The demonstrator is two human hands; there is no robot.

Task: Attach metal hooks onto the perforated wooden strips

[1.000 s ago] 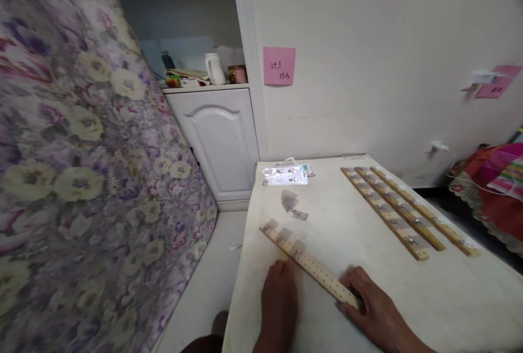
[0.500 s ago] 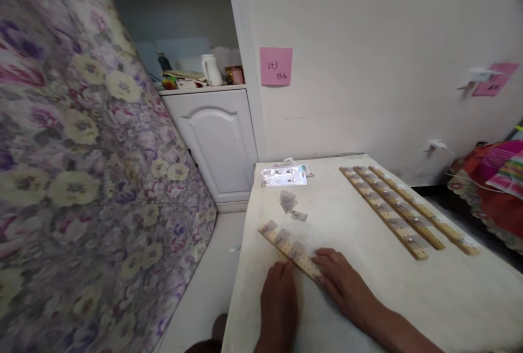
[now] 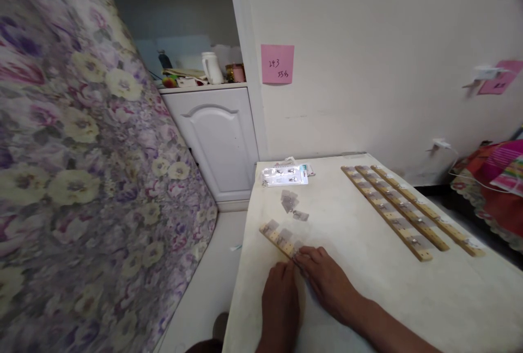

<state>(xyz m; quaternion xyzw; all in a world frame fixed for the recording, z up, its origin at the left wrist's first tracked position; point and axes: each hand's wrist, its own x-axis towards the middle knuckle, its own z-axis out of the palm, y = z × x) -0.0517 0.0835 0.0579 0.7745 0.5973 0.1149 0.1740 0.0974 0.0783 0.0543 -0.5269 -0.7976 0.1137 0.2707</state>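
A narrow wooden strip (image 3: 281, 243) with small holes lies aslant near the table's left edge, bearing clear plastic adhesive hooks (image 3: 272, 226) with metal parts. Curled against the strip's near edge, the fingers of my left hand (image 3: 281, 296) are closed on it. My right hand (image 3: 327, 279) lies across the strip's right part, fingers together and bent down near a clear hook, hiding that part. Beyond the strip, several loose clear hooks (image 3: 289, 200) lie in a small heap, with a single one (image 3: 300, 215) beside them.
Three longer wooden strips (image 3: 384, 211) fitted with hooks lie side by side at the table's right. A clear blister pack (image 3: 281, 175) sits at the far left corner. A flowered curtain (image 3: 102, 151) hangs on the left, near a white cabinet (image 3: 212, 140).
My right hand has slid left along the strip, from its right end to near the third hook. My left hand stays at the near edge.
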